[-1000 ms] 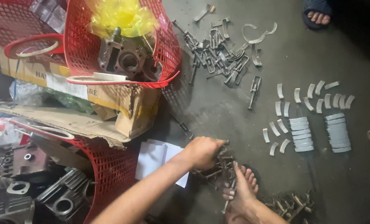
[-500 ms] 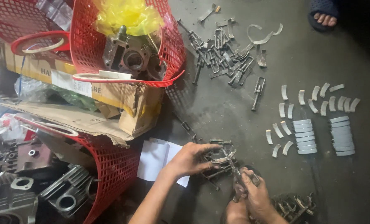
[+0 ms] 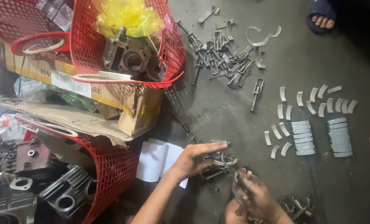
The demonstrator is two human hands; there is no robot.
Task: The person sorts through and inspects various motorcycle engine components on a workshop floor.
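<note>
grey metal everywhere: the left hand (image 3: 193,159) lies flat, fingers spread wide, pinning a small pile of dark linkage parts (image 3: 218,159) on the concrete floor (image 3: 218,108), while the right hand (image 3: 255,197) pinches one small piece, fingers closed around it, lifted near to inspect.

My left hand (image 3: 195,159): flat over the small heap of metal parts (image 3: 218,161) on the floor (image 3: 234,112), just right of the sheet of paper (image 3: 158,159); fingers pointing right
My right hand (image 3: 253,195): nearer me, right of and below the left; closed on a small metal part (image 3: 237,179)
Upper basket (image 3: 160,62): on the cardboard box (image 3: 122,101), holding an engine cylinder (image 3: 127,58) under a plastic bag (image 3: 125,16)
Lower basket (image 3: 106,166): left of the paper; cylinder heads (image 3: 64,195) inside
Far pile of metal parts (image 3: 222,54): beyond my hands, right of the upper basket
Curved shells (image 3: 309,120): far right; two stacks with loose ones around
</note>
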